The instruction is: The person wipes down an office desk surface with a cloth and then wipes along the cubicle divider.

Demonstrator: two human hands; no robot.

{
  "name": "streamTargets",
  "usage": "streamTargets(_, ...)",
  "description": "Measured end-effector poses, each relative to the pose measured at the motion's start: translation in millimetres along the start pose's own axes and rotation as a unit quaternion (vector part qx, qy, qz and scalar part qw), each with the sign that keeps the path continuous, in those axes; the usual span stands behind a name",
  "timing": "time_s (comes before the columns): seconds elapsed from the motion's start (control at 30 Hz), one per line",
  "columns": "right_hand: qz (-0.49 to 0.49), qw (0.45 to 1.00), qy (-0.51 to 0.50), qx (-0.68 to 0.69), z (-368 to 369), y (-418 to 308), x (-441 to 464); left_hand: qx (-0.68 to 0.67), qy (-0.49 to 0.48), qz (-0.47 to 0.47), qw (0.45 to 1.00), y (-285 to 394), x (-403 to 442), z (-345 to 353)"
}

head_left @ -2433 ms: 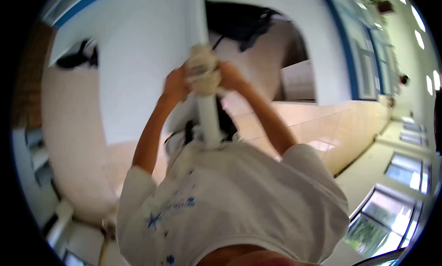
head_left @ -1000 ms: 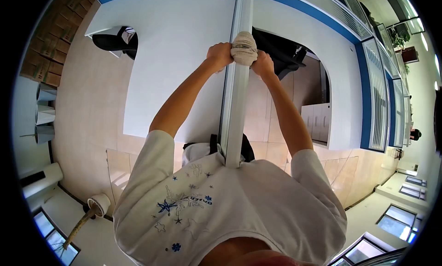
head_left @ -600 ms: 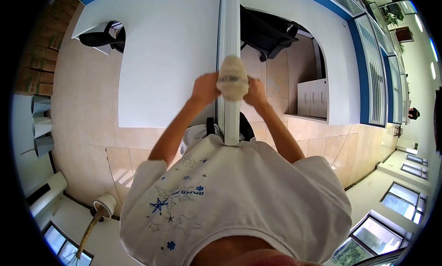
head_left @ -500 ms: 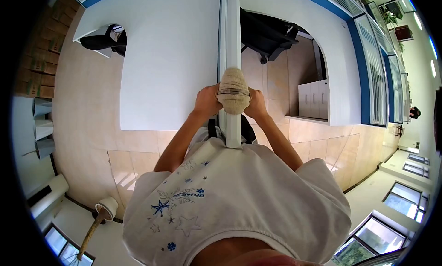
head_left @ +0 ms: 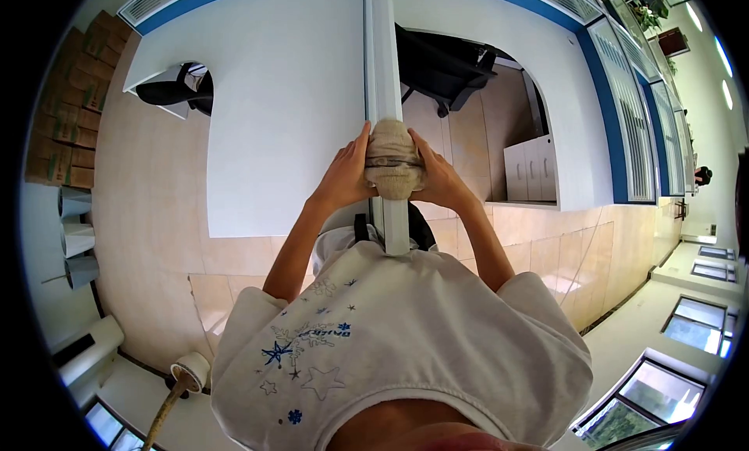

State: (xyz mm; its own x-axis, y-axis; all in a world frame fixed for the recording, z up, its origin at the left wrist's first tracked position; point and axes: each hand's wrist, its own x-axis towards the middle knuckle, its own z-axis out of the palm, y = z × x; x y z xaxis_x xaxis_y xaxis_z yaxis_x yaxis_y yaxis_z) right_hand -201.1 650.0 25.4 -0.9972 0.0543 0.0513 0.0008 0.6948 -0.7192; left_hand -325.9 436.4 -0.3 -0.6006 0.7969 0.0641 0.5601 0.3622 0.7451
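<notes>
A beige, fuzzy, rounded object (head_left: pixel 393 143) with a dark band across its middle sits over the white partition rail (head_left: pixel 384 69); I cannot make out its kind. My left hand (head_left: pixel 347 170) grips its left side, with one finger stretched up along the edge. On the opposite side my right hand (head_left: pixel 438 174) holds it the same way. The fingers beneath the object are partly hidden. The rail's near end (head_left: pixel 396 236) reaches toward my shirt.
White desktops (head_left: pixel 289 115) spread on both sides of the rail. A black office chair (head_left: pixel 445 69) and a white drawer cabinet (head_left: pixel 530 170) stand at right. Cardboard boxes (head_left: pixel 66 147) are stacked far left; a potted plant (head_left: pixel 191 371) stands lower left.
Both hands have shifted their hold on the beige object, with fingers now stretched upward along its sides instead of curled in. The object sits slightly lower in view.
</notes>
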Motion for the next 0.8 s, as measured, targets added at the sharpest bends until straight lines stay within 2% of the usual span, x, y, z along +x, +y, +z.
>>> streamTargets(0.17,-0.010,0.997,0.029,-0.069,7,-6,8,-0.046,0.017,0.009,0.999,0,9,12)
streamTargets(0.27,-0.009,0.994,0.058,-0.092,18,-1,11,-0.065,-0.019,-0.042,0.997,0,16,11)
streamTargets(0.37,-0.012,0.993,0.077,-0.093,22,6,9,-0.047,-0.031,-0.087,0.995,9,17,7)
streamTargets(0.53,-0.023,0.990,0.094,-0.104,20,9,12,0.048,0.023,-0.055,0.997,13,15,7)
streamTargets(0.63,-0.029,0.990,0.107,-0.090,19,8,17,0.060,0.048,-0.032,0.996,10,16,11)
streamTargets(0.73,-0.116,0.978,0.171,-0.033,19,2,25,0.017,0.050,-0.029,0.998,3,18,17)
streamTargets(0.8,-0.065,0.991,0.116,0.027,25,13,24,-0.014,0.038,-0.037,0.998,0,18,19)
